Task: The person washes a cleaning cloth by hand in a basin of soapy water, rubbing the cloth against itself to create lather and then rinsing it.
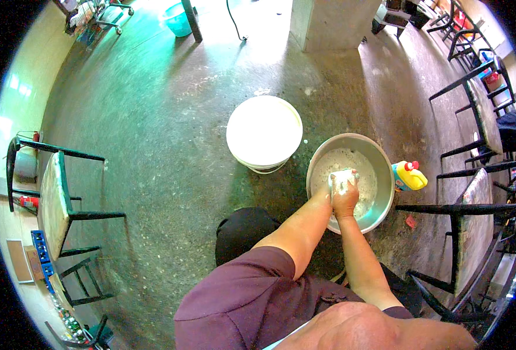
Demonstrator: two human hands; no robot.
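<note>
A wide metal basin (388, 175) stands on the floor before me, with cloudy, sudsy water (365, 203) in it. Over this water both my hands are close together at a wet white cloth (341, 180), bunched up and soapy-looking. My right hand (346, 201) grips the cloth from the near side, its fingers around it. My left hand (329, 192) holds it at the left, mostly hidden by the cloth and the right hand. A yellow plastic jug (411, 177) with a red cap and a blue label stands just right of the basin.
A large white bucket (264, 131) stands left of the basin, its top washed out by glare. Chairs line the right (474, 232) and left (54, 205) sides. Farther off are a concrete pillar (332, 26) and a turquoise tub (179, 22). Part of a person (513, 129) shows at far right.
</note>
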